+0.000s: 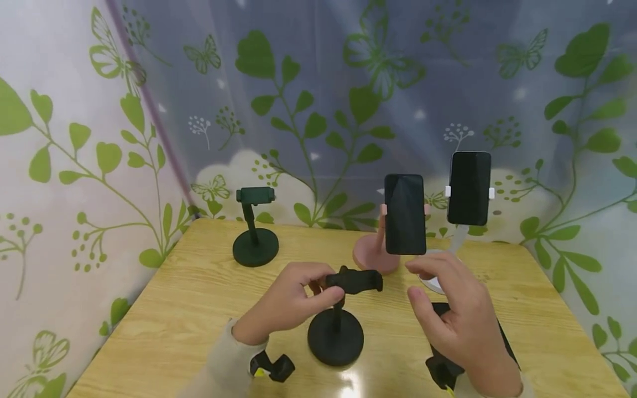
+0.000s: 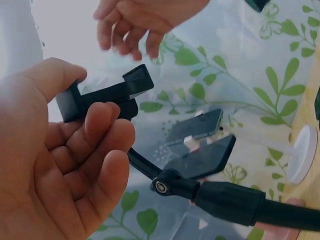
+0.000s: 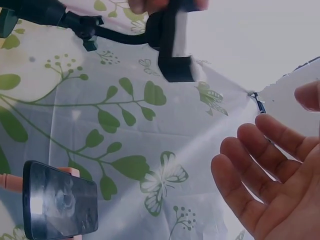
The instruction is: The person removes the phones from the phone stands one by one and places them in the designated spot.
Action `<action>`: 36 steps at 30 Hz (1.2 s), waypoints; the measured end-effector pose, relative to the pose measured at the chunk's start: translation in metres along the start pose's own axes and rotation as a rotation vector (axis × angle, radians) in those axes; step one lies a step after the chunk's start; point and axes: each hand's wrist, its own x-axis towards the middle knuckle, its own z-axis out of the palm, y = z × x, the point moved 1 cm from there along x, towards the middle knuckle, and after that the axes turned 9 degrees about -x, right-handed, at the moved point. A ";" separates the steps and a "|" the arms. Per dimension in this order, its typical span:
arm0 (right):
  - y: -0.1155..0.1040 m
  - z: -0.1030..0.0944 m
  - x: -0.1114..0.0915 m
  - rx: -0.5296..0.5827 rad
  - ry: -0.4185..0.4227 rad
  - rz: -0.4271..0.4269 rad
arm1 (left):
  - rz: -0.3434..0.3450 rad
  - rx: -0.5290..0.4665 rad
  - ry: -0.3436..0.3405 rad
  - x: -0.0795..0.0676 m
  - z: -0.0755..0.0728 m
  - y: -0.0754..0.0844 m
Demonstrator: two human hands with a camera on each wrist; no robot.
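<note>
A black phone stand with a round base stands upright on the table in front of me. My left hand holds the left end of its clamp, with the thumb along the near side and the fingers behind. The left wrist view shows the clamp between thumb and fingers, its other end sticking out free. To the right of the clamp hovers my right hand, fingers loosely bent and apart from the thumb, with nothing in it. A dark flat object lies under it, mostly hidden by that hand.
Behind, a pink stand bears a dark phone. To its right a white stand bears another phone. At the back left is a dark green stand with no phone. A leaf-patterned curtain hangs behind the wooden table.
</note>
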 end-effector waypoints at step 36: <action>0.013 -0.027 0.002 -0.081 -0.057 0.106 | -0.234 -0.161 0.520 0.073 -0.029 -0.094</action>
